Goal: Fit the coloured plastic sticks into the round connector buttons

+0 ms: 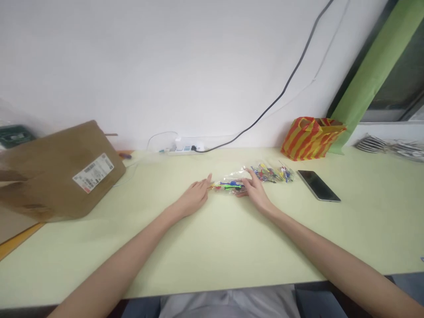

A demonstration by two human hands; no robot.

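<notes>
A clear plastic bag (228, 186) of small colourful plastic pieces, green, blue, red and yellow, lies on the table in front of me. My left hand (194, 197) is at its left end, fingers closed against the edge; the exact grip is partly hidden. My right hand (254, 189) holds the right end, thumb and fingers around the plastic, with one finger stretched upward. Just behind and right of that hand rest more clear bags of similar colourful pieces (273, 172).
A cardboard box (62, 176) with a label stands at left. A phone (318, 185) and a red-yellow striped bag (311, 139) are at right. A power strip (187, 148) with a black cable (281, 95) sits by the wall. Stacked round items (371, 143) lie far right.
</notes>
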